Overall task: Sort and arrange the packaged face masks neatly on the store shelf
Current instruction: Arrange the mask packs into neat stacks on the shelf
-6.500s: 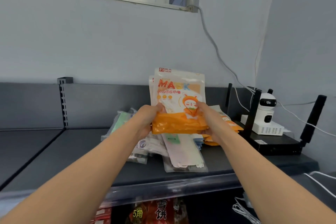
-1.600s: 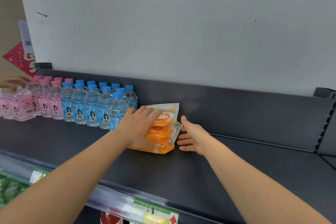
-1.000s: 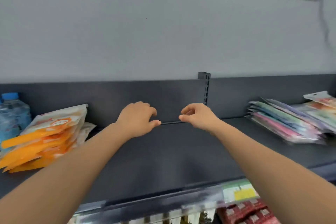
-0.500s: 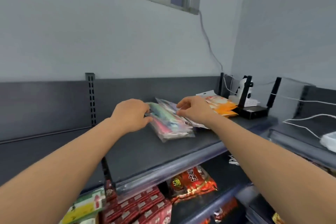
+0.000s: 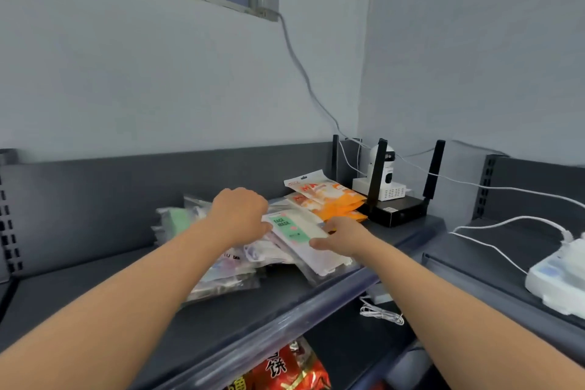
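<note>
Both bare forearms reach in from the lower corners and meet over the middle of the shelf (image 5: 95,294). The left hand (image 5: 240,215) is knuckles-up with the wrist nearly straight. The right hand (image 5: 343,236) lies lower and flatter, palm turned inward.

The pile takes up the right half of the shelf. To its left the shelf runs bare from the back panel (image 5: 95,193) to the front edge, where a clear price rail (image 5: 316,310) follows the lip. A spread of clear packs (image 5: 221,275) fans toward the front edge, and its nearest corners stop just short of the rail. Orange packs (image 5: 329,196) are stacked toward the back right corner, just beside a black router (image 5: 399,212) with a white camera (image 5: 384,168) on it.

The green-labelled pack (image 5: 296,226) lies on top of the pile between the hands, tilted with its far end raised. The right hand pinches its right edge, thumb on the face and fingers behind. The left thumb touches its left edge. The other left fingers curl down out of sight behind the hand, so I cannot tell whether they are gripping. The hands are apart, with the width of the pack between them.

A white cable (image 5: 506,222) crosses the neighbouring shelf to a white device (image 5: 557,279). A red snack bag (image 5: 285,367) sits on the tier below.
</note>
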